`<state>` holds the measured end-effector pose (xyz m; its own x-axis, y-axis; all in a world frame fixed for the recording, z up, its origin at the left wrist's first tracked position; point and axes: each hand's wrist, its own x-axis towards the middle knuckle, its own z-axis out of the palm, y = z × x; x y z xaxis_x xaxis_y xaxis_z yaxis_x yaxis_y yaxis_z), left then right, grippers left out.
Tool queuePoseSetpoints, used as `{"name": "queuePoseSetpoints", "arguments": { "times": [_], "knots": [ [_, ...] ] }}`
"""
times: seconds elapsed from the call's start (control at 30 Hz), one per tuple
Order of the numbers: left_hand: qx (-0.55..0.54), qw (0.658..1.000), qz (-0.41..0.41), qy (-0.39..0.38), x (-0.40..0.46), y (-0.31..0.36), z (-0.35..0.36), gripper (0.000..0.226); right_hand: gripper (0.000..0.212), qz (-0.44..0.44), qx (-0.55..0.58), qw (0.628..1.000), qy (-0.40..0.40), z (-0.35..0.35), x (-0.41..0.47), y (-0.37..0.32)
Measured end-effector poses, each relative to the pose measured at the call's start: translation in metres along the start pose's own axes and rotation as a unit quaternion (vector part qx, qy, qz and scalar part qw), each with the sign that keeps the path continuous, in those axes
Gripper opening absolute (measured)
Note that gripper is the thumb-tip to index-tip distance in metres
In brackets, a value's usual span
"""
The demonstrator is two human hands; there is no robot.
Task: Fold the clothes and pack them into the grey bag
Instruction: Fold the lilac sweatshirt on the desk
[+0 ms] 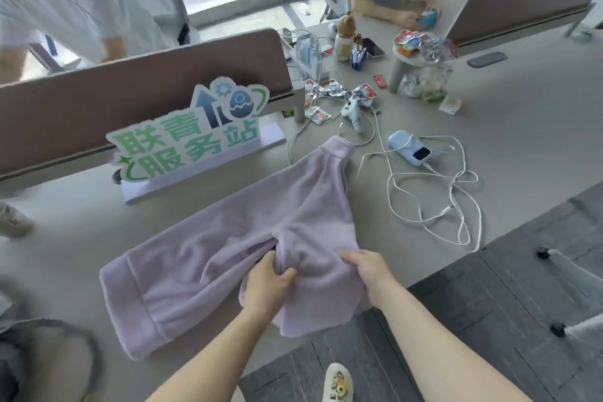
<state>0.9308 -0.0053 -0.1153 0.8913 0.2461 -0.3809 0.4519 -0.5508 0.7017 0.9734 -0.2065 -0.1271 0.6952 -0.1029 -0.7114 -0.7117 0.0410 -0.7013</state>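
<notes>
I am looking down at a lilac fleece garment [248,238] that is lying spread on the grey table [489,127], one sleeve reaching away toward the white cables [434,202] and its lower edge hanging slightly over the near table edge. My left hand [266,284] is gripping a bunched fold of the fleece near the garment's middle, thumb and fingers curled around the cloth. My right hand [368,274] is resting on the fabric just beside it, fingers curling down into the fleece; I cannot tell whether they are pinching it or only pressing.

At the far left bottom corner a dark grey bag [29,356] with a looping strap is showing partly, well apart from the garment. Behind the garment a green-lettered sign [189,137] is standing on a white base. A pale blue power bank [409,148] is lying among the cables, and snack wrappers [329,95] are scattered farther back.
</notes>
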Motion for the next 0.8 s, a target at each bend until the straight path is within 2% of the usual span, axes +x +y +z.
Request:
{"name": "queuePoseSetpoints", "arguments": {
  "times": [0.07,0.13,0.17,0.23,0.3,0.37,0.43,0.47,0.57,0.63,0.7,0.73,0.8],
  "knots": [
    [-0.138,0.99,-0.033,-0.004,-0.003,0.008,-0.007,0.03,0.016,-0.041,0.093,0.995,-0.027,-0.004,-0.001,-0.009],
    [-0.276,0.956,-0.074,-0.065,-0.006,0.013,-0.01,0.037,0.019,-0.053,0.156,0.983,-0.077,-0.006,-0.004,-0.017],
    [-0.312,0.94,-0.087,-0.108,-0.007,0.013,-0.01,0.042,0.022,-0.053,0.172,0.978,-0.102,-0.006,-0.007,-0.02],
    [-0.299,0.933,-0.088,-0.181,-0.008,0.01,-0.01,0.059,0.031,-0.056,0.185,0.971,-0.141,-0.004,-0.012,-0.022],
    [-0.259,0.943,-0.062,-0.198,-0.005,0.012,-0.012,0.072,0.051,-0.072,0.163,0.97,-0.168,-0.003,-0.016,-0.025],
    [-0.314,0.934,-0.073,-0.155,-0.005,0.022,-0.021,0.06,0.06,-0.099,0.137,0.969,-0.182,-0.003,-0.023,-0.033],
    [-0.408,0.895,-0.118,-0.139,-0.008,0.035,-0.031,0.026,0.058,-0.107,0.132,0.968,-0.183,-0.004,-0.028,-0.044],
    [-0.436,0.875,-0.153,-0.147,-0.011,0.038,-0.034,0.017,0.053,-0.096,0.137,0.967,-0.194,-0.005,-0.03,-0.047],
    [-0.436,0.859,-0.186,-0.194,-0.018,0.033,-0.037,0.035,0.044,-0.017,0.088,0.974,-0.21,-0.007,-0.041,-0.045],
    [-0.421,0.862,-0.174,-0.221,-0.029,0.033,-0.039,0.031,0.043,0.015,-0.022,0.983,-0.183,-0.006,-0.049,-0.04],
    [-0.385,0.884,-0.153,-0.216,-0.03,0.039,-0.04,0.023,0.041,0.013,-0.07,0.987,-0.144,-0.008,-0.055,-0.041],
    [-0.371,0.891,-0.153,-0.21,-0.024,0.043,-0.04,0.02,0.039,0.0,-0.051,0.991,-0.128,-0.009,-0.058,-0.043],
    [-0.381,0.893,-0.169,-0.172,-0.02,0.054,-0.045,0.024,0.03,-0.028,0.059,0.991,-0.12,-0.011,-0.066,-0.05]
  ]
}}
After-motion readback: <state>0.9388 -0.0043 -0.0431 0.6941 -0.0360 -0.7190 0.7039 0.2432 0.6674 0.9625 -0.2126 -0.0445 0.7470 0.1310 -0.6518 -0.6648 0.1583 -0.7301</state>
